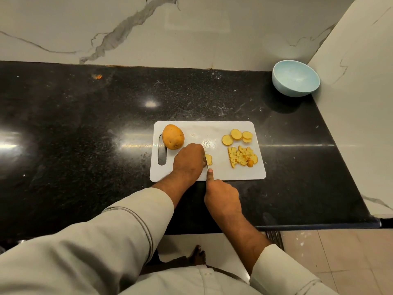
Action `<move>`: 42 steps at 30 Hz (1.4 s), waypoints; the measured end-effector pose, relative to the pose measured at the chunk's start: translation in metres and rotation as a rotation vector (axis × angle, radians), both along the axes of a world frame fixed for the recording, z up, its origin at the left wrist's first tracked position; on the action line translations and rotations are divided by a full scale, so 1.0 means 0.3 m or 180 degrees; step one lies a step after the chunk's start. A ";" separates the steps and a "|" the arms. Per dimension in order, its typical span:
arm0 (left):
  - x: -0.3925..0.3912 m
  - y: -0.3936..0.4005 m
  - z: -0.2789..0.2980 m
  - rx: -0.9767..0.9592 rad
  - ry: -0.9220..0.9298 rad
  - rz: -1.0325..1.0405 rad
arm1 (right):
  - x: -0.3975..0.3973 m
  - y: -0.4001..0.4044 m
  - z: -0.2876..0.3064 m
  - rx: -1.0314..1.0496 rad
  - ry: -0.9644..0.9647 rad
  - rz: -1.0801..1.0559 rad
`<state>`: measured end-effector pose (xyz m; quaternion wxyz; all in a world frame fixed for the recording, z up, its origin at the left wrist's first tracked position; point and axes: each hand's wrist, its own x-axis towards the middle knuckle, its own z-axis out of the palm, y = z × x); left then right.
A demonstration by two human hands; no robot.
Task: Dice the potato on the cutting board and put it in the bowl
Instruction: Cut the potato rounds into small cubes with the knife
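A white cutting board (214, 128) lies on the black counter. A whole potato (173, 136) sits at its far left corner. My left hand (188, 161) holds down a potato slice (208, 159) near the board's middle. My right hand (222, 198) grips a knife handle, forefinger stretched along the blade (206, 166), which meets the slice. Three round slices (236, 136) lie at the far right of the board, with a pile of diced pieces (242, 156) in front of them. The pale blue bowl (295, 78) stands far right against the wall, and nothing shows inside it.
The black granite counter (85, 124) stretches wide to the left of the board. Marble walls close the back and the right side. The counter's front edge runs just below my right hand, with tiled floor (331, 258) beyond it.
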<state>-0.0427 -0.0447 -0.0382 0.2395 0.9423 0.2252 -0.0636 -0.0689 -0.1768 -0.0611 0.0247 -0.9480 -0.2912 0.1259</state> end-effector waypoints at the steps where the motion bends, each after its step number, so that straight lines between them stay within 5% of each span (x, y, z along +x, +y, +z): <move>1: -0.001 0.001 -0.001 -0.0022 0.0010 0.0004 | -0.009 -0.011 -0.001 -0.0024 0.0001 0.0019; 14: -0.053 0.019 -0.044 -0.0851 -0.0396 0.0603 | 0.006 -0.025 0.044 0.0117 -0.0022 -0.0175; 42: -0.033 0.008 -0.023 -0.0515 -0.0242 0.0456 | -0.033 -0.021 0.003 -0.0123 0.0130 0.0080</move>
